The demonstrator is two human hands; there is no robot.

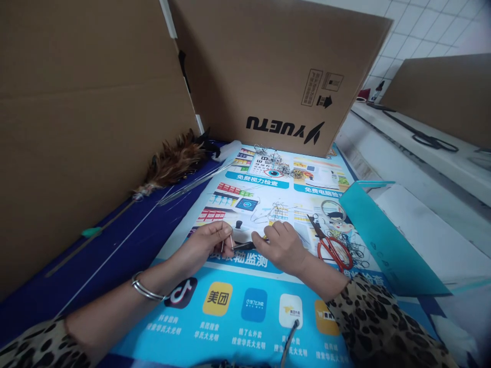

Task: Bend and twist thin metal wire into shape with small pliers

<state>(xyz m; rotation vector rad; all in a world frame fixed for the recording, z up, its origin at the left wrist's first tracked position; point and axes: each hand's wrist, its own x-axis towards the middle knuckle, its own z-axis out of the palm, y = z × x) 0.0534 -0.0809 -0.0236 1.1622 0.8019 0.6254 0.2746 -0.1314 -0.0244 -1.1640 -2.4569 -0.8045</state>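
Note:
My left hand (209, 243) pinches a thin bent metal wire (227, 244) whose two legs hang down from the fingers. My right hand (282, 245) is closed on a small dark tool (243, 246), its tip meeting the wire between the two hands. Both hands rest on a printed blue poster (238, 306) that covers the table. A small heap of wire pieces (279, 210) lies just beyond my right hand. A larger tangle of wire pieces (276, 161) sits farther back near the cardboard box.
Red-handled scissors (332, 245) and loose wire rings (358, 251) lie right of my right hand. A teal plastic sheet (379, 240) leans at the right. Cardboard walls (284, 71) close the back and left. A feather duster (169, 166) lies at the back left.

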